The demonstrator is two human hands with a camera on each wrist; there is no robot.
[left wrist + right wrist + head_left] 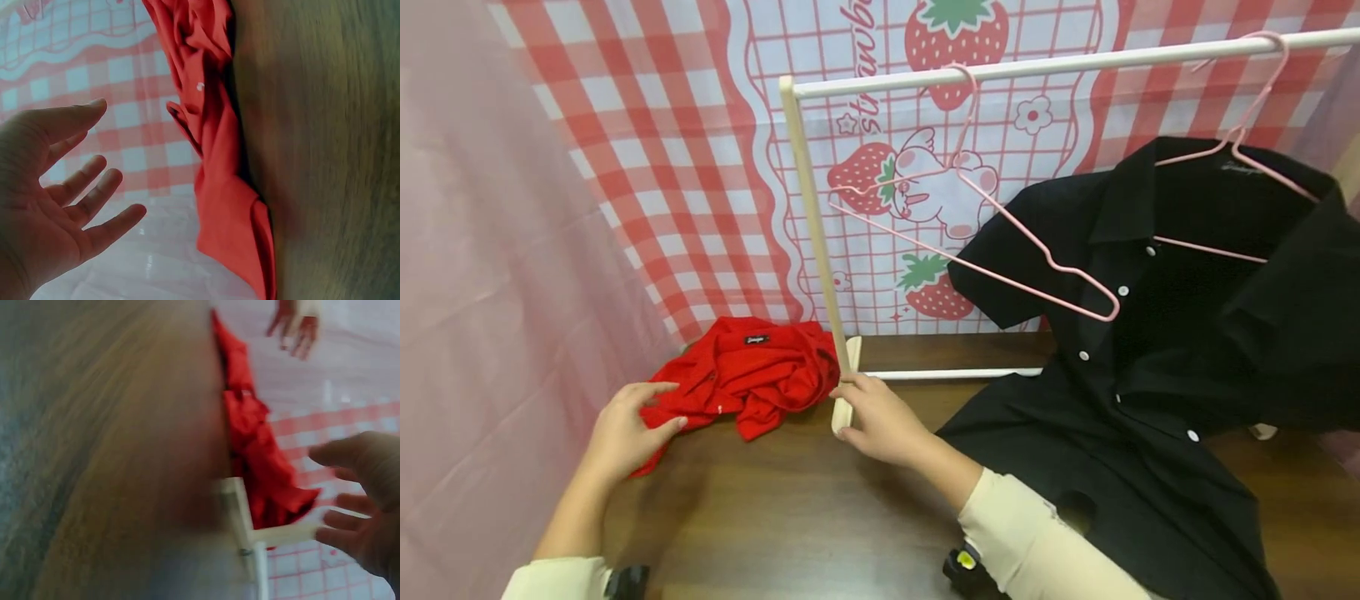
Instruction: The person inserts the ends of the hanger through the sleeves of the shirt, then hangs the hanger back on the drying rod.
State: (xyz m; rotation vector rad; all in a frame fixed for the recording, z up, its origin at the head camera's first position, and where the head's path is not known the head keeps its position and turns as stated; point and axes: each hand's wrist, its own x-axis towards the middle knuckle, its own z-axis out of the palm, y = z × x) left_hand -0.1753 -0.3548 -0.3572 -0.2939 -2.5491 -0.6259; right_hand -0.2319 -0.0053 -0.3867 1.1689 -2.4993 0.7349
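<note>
A crumpled red shirt [760,367] with a dark neck label lies on the wooden table, at the back left in the head view. My left hand [628,429] hovers at its left side, fingers parted and holding nothing. In the left wrist view that hand [69,187] is spread, apart from the red cloth [219,144]. My right hand [880,417] is by the foot of the rack's wooden post [820,225], overlapping it in the head view. The right wrist view shows this hand [369,506] with parted fingers beside the post, nothing gripped.
A bare pink hanger [1037,283] hangs from the white rail [1075,60]. Right of it, a black short-sleeved shirt [1112,375] hangs on another pink hanger [1247,142], its hem spread over the table [760,517]. A strawberry-print cloth [647,125] stands behind; a pink curtain [497,292] borders the left.
</note>
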